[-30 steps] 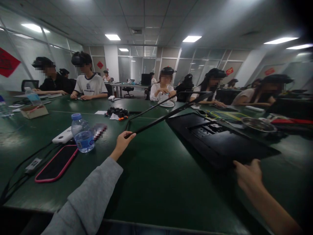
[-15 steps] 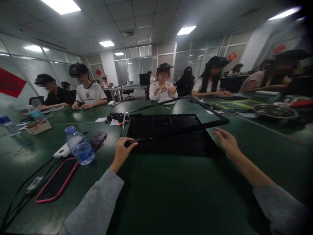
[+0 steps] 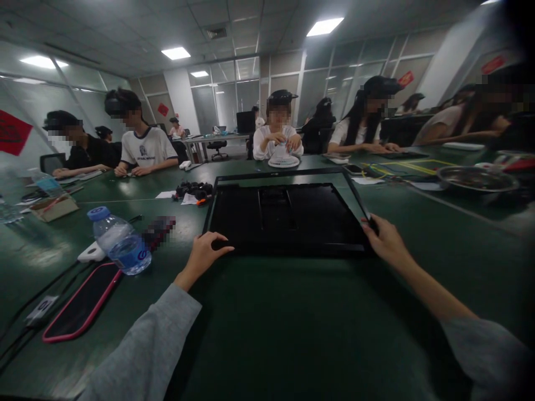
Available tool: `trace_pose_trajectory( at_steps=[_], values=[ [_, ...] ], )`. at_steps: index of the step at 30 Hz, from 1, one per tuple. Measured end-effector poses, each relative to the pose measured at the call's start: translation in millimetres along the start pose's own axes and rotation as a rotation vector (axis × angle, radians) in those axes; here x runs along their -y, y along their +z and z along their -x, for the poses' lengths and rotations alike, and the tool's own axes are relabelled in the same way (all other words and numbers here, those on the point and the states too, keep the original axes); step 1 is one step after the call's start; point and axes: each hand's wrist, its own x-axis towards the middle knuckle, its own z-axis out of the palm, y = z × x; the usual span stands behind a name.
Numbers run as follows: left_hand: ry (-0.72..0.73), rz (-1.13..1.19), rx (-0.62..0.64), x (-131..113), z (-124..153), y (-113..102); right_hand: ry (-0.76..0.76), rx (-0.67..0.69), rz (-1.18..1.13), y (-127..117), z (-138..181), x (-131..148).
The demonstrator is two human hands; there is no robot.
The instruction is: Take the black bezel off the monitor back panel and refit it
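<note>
A black monitor panel (image 3: pixel 288 214) lies flat on the green table (image 3: pixel 267 323) in front of me, with a thin black bezel frame (image 3: pixel 284 174) laid around its edges. My left hand (image 3: pixel 203 253) grips the frame's near left corner, thumb on top. My right hand (image 3: pixel 384 238) is closed on the frame's right edge near the front corner. Both sleeves are grey.
Left of the panel lie a water bottle (image 3: pixel 119 240), a pink-cased phone (image 3: pixel 81 303), a white device (image 3: pixel 90 253) and cables. A metal bowl (image 3: pixel 476 178) sits at the right. Small black parts (image 3: pixel 194 190) and a white fan (image 3: pixel 283 161) lie beyond. Several seated people work around the table.
The frame, raised at an angle a second ago, has come down flat onto the panel. My right hand moved from the panel's near edge to the frame's right edge and closed on it.
</note>
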Motion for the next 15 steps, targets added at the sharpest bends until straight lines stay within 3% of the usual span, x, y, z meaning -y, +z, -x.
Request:
trace_pose_trajectory(
  at_steps=[4, 11, 15],
  values=[
    [0.009, -0.047, 0.081, -5, 2, 3, 0.018, 0.001, 0.083, 7, 2, -7],
    [0.051, -0.066, 0.067, -7, 0, 3, 0.075, 0.111, -0.016, 12, 1, -9],
    [0.007, 0.002, -0.181, 9, -7, 5, 0.119, 0.099, -0.033, 10, 4, -6]
  ],
)
